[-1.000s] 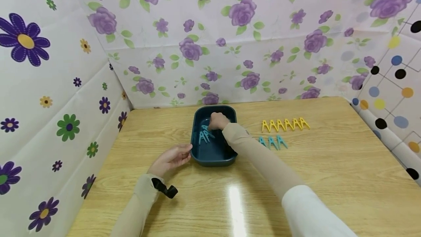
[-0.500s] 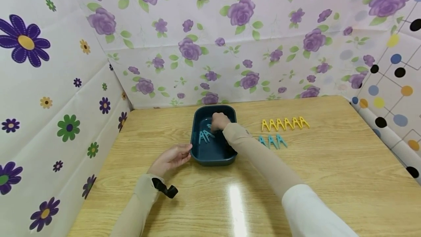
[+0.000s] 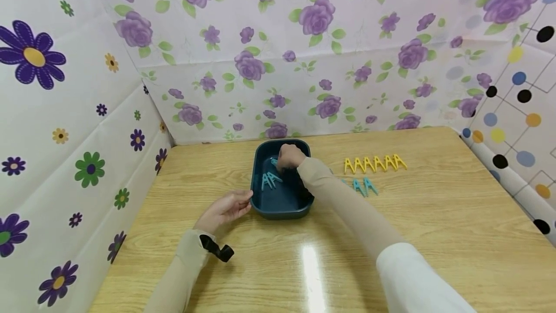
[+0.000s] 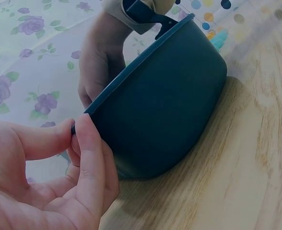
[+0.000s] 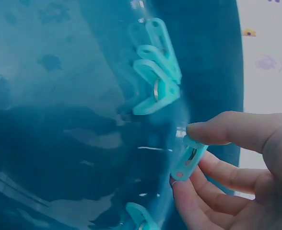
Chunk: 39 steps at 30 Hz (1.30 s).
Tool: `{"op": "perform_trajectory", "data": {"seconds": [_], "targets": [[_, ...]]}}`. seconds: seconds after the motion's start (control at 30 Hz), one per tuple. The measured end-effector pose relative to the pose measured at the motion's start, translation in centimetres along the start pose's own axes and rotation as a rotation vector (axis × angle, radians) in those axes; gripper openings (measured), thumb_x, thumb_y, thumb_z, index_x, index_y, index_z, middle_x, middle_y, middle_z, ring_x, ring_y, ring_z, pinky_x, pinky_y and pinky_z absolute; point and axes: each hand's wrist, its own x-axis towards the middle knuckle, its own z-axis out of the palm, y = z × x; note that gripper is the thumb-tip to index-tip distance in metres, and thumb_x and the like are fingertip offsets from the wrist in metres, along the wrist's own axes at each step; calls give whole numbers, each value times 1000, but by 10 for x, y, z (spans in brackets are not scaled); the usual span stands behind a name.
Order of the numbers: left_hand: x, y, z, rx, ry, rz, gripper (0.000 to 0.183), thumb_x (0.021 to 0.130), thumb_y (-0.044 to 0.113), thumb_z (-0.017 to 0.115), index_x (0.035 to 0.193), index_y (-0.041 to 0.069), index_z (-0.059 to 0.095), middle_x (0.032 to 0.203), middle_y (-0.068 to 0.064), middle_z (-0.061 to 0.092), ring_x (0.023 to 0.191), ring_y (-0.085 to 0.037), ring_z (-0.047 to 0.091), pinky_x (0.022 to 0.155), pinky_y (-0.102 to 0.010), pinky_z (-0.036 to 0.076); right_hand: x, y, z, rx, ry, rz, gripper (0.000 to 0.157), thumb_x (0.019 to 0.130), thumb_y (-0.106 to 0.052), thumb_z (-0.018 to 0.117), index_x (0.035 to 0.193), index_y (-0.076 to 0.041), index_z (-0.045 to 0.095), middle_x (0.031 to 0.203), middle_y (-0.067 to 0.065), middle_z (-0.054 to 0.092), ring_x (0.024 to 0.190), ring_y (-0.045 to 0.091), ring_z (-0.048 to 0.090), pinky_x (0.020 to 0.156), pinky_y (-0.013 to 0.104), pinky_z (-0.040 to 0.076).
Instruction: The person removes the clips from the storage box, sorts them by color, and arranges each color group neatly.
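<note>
A dark blue basin [image 3: 282, 215] stands on the wooden table, with several turquoise clothespins [image 3: 268, 180] inside it. My left hand [image 3: 226, 209] pinches the basin's left rim between thumb and fingers, as the left wrist view shows close up. Reaching down into the basin, my right hand [image 3: 289, 157] holds one turquoise clothespin [image 5: 189, 160] between thumb and fingers. In the right wrist view two overlapping clothespins [image 5: 158, 86] lie beside that hand, and another clothespin [image 5: 142, 218] shows at the bottom edge. My right sleeve hides the basin's right side.
Right of the basin, a row of yellow clothespins [image 3: 367, 164] lies at the back of the table. In front of it is a row of turquoise clothespins [image 3: 369, 186], partly covered by my right forearm. Flowered cloth [image 3: 278, 62] rises behind the table.
My right hand has shifted slightly toward the back of the basin, and the clothespin at its fingertips has moved away from the others. My left hand stays at the rim.
</note>
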Motion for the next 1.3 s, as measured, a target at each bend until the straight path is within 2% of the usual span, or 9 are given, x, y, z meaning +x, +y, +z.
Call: {"op": "perform_trajectory", "data": {"seconds": [0.2, 0.3, 0.43, 0.63, 0.97, 1.07, 1.13, 1.23, 1.3], "targets": [[1, -2, -2, -4, 11, -2, 11, 94, 11, 49, 92, 13, 60, 78, 4, 61, 71, -5, 58, 68, -17, 51, -5, -2, -7, 27, 16, -35, 36, 77, -9, 66, 49, -14, 45, 44, -3, 31, 39, 11, 26, 43, 26, 36], [2, -3, -3, -3, 19, -5, 11, 94, 11, 50, 92, 13, 60, 78, 4, 60, 71, -5, 58, 68, -17, 51, -7, -2, -11, 45, 18, -64, 26, 79, -13, 66, 54, -11, 58, 49, -1, 49, 41, 13, 36, 47, 26, 43], [2, -4, -3, -3, 21, -8, 9, 94, 11, 50, 95, 12, 59, 79, 4, 60, 71, -5, 58, 68, -16, 51, -14, -1, -13, 73, 22, -104, 12, 79, -16, 67, 71, -7, 71, 76, 4, 69, 53, 18, 53, 58, 30, 52], [0, -2, -1, -10, 8, -12, 9, 94, 11, 49, 95, 12, 59, 78, 4, 60, 70, -5, 58, 68, -16, 51, -25, -1, -19, 83, 25, -115, 12, 80, -21, 67, 80, -11, 72, 92, 5, 69, 58, 15, 58, 61, 27, 53], [-3, -1, -2, 10, 8, 11, 5, 92, 11, 54, 93, 11, 58, 79, 3, 59, 72, -8, 57, 69, -19, 51, -39, 3, -29, 188, 28, -140, 19, 83, -20, 64, 93, -6, 71, 104, 8, 67, 87, 33, 62, 82, 43, 52], [-4, -1, -2, 8, 5, 16, 5, 92, 11, 54, 94, 10, 58, 79, 2, 59, 73, -9, 56, 69, -19, 51, -44, 5, -29, 212, 30, -146, 17, 83, -19, 64, 93, -7, 71, 100, 9, 67, 88, 33, 62, 83, 43, 52], [-4, -1, -2, 4, 1, 13, 6, 93, 11, 53, 93, 11, 58, 79, 3, 59, 73, -8, 56, 69, -19, 51, -47, 7, -28, 224, 36, -155, 16, 83, -18, 63, 91, -6, 71, 90, 10, 67, 76, 30, 60, 77, 40, 52], [-3, 0, 0, -4, 13, 11, 7, 92, 11, 53, 92, 11, 60, 79, 2, 60, 73, -9, 56, 69, -19, 51, -51, 10, -27, 214, 48, -174, 15, 83, -17, 62, 77, -5, 68, 65, 5, 58, 55, 18, 45, 65, 31, 46], [-3, 0, 0, -4, 18, 14, 7, 92, 11, 53, 93, 11, 60, 80, 2, 60, 73, -9, 56, 70, -19, 51, -54, 13, -26, 206, 48, -184, 20, 84, -17, 61, 66, -6, 62, 55, 2, 46, 51, 13, 32, 61, 28, 39]]}}
